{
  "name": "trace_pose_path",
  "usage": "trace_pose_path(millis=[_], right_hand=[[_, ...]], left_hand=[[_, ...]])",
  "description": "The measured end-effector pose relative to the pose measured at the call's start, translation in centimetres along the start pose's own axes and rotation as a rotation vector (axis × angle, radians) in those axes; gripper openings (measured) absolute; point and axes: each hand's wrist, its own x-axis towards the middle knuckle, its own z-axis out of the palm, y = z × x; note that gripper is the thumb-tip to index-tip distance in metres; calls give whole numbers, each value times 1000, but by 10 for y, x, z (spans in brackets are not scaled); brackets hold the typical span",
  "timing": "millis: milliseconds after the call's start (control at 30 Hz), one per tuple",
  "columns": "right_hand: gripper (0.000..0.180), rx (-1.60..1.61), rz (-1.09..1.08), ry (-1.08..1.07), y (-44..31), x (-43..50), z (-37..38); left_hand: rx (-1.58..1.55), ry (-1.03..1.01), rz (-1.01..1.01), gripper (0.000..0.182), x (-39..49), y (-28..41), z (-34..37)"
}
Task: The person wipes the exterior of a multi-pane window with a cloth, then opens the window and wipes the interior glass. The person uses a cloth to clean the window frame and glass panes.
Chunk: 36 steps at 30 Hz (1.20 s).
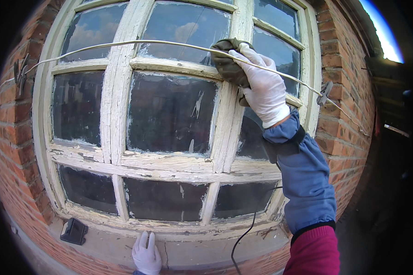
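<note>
My right hand (263, 80), in a white glove, presses a dark olive cloth (227, 63) against the upright of a wooden window frame (229, 127) with peeling white paint. The cloth also covers the end of a crossbar and part of the pane beside it. My left hand (147, 254), gloved in white too, rests on the window sill (199, 252) at the bottom with its fingers towards the frame. It holds nothing. Below the crossbar, the middle glass pane (168, 113) bears pale streaks and paint smears round its rim.
A pale cord (165, 42) runs across the window, passing over my right hand. Clothespins (325, 92) hang on it near the brick wall (344, 79). A black box-like object (74, 231) sits at the sill's left. One black cable (242, 237) dangles below my right arm.
</note>
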Motion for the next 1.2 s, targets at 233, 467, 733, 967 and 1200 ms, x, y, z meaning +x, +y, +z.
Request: trace_pose_path(millis=[233,467,733,967,1200], right_hand=[[71,-53,67,156,16,9,4],[73,-4,77,-9,-7,-40,-10],[56,118,64,-179,-68,-95,-53],[51,101,18,-79,-70,-59,-42],[47,-41,83,-181,-95,-51,-11]], left_hand=[[1,-6,-15,46,-2,-3,2],[20,-43,-39,47,-4,-4,5],[-5,-79,-23,48,-3,-7,5],[30,-72,-24,48,-3,-6,6],[24,-53,-24,48,-5,-8,6]])
